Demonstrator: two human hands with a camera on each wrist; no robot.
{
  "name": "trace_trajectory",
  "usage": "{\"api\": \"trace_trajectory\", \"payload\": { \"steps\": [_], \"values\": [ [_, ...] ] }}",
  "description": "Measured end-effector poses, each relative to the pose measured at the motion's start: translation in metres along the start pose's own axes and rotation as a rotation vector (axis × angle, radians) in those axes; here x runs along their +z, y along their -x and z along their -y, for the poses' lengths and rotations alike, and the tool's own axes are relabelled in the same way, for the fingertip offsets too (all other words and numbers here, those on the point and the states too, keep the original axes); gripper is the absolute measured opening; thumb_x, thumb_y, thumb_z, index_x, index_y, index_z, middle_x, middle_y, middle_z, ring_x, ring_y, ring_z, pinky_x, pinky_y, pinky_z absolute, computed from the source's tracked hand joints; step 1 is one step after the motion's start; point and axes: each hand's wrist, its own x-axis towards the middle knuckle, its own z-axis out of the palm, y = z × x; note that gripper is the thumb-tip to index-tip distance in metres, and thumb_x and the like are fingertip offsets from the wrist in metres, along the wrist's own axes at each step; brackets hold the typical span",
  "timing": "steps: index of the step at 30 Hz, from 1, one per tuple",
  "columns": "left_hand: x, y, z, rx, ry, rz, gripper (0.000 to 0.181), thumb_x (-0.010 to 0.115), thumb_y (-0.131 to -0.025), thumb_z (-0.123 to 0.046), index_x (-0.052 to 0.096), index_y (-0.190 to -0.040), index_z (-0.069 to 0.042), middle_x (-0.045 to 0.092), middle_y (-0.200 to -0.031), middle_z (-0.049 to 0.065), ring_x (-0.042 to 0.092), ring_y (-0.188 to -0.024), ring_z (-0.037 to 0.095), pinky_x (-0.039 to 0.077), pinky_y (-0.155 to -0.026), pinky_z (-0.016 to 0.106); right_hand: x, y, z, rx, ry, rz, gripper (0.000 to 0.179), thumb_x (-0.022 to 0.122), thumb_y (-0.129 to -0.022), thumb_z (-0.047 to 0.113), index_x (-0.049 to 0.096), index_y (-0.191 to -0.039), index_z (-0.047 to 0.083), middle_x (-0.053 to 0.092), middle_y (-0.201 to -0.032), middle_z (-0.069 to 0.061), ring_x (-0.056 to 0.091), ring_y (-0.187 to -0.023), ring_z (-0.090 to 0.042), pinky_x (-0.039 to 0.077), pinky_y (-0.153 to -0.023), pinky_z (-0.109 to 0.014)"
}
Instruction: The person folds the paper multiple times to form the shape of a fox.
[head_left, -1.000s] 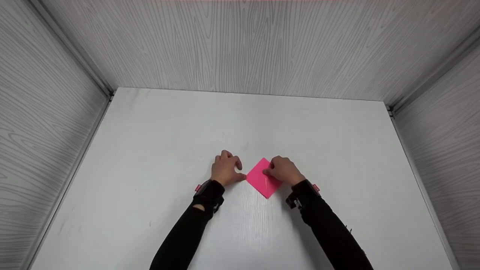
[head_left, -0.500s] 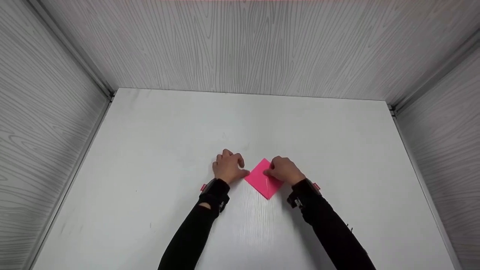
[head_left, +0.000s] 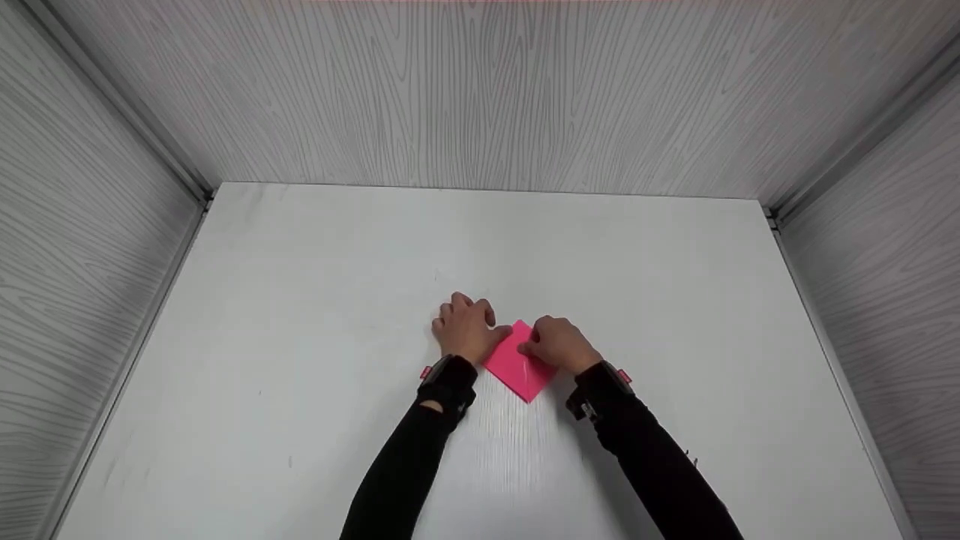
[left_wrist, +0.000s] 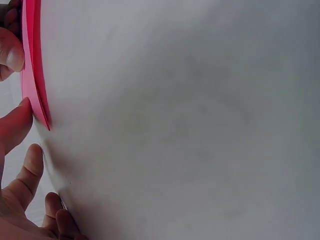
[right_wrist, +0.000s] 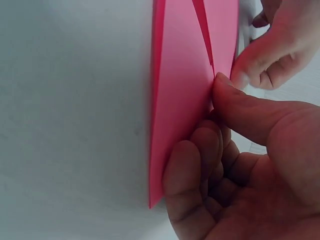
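A pink sheet of paper, folded to a small square, lies cornerwise on the white table. With curled fingers, my right hand pinches a flap of it between thumb and fingers near the middle crease. The right wrist view shows two flaps meeting at a slit in the paper, with the thumb at its lower end. My left hand lays its thumb along the upper left edge, while its other fingers rest apart on the table. Folded layers stand slightly apart at the near edge of the paper in the left wrist view.
The white table spreads out around both hands. Grey wood-grain panels border it at the back and on both sides. Dark sleeves and wrist straps cover the forearms.
My left hand has slid right, its thumb going from the paper's left corner up along the upper left edge. The right hand keeps its pinch in nearly the same place.
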Motion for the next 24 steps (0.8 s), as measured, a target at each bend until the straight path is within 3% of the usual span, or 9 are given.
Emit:
{"api": "trace_trajectory", "payload": {
  "steps": [5,10,16,24],
  "values": [
    [0.004,-0.009,-0.003,-0.037,0.000,-0.023,0.038,0.082,-0.088,-0.046,0.063,-0.086,-0.014,0.055,-0.123,0.014,0.050,-0.114,0.034,0.039,-0.097,0.051,0.002,-0.001,0.002,-0.005,-0.001,0.012,0.023,0.072,-0.098,0.021,0.068,-0.094,-0.002,0.065,-0.081,-0.008,0.052,-0.071,-0.015,0.041,-0.062,-0.025],
    [-0.007,-0.010,-0.003,-0.028,0.000,0.040,0.035,0.085,-0.087,-0.041,0.064,-0.086,-0.013,0.055,-0.124,0.013,0.050,-0.118,0.034,0.040,-0.098,0.051,0.001,-0.002,0.004,0.007,0.006,0.007,0.023,0.072,-0.099,0.022,0.068,-0.096,-0.001,0.063,-0.081,-0.007,0.052,-0.072,-0.015,0.042,-0.064,-0.026],
    [-0.024,-0.001,0.006,0.007,-0.007,0.144,0.029,0.087,-0.087,-0.030,0.063,-0.084,-0.014,0.054,-0.123,0.010,0.049,-0.121,0.031,0.041,-0.102,0.050,0.002,-0.002,0.003,0.017,-0.005,0.006,0.023,0.072,-0.099,0.022,0.068,-0.097,-0.001,0.061,-0.080,-0.006,0.051,-0.072,-0.015,0.041,-0.064,-0.025],
    [-0.034,0.020,0.029,0.098,0.009,0.186,0.025,0.087,-0.087,-0.027,0.067,-0.085,-0.012,0.055,-0.122,0.011,0.050,-0.117,0.031,0.039,-0.096,0.048,0.001,-0.001,-0.002,0.027,-0.005,0.015,0.025,0.073,-0.099,0.023,0.070,-0.099,-0.001,0.066,-0.084,-0.008,0.053,-0.073,-0.016,0.042,-0.065,-0.026]
  ]
}}
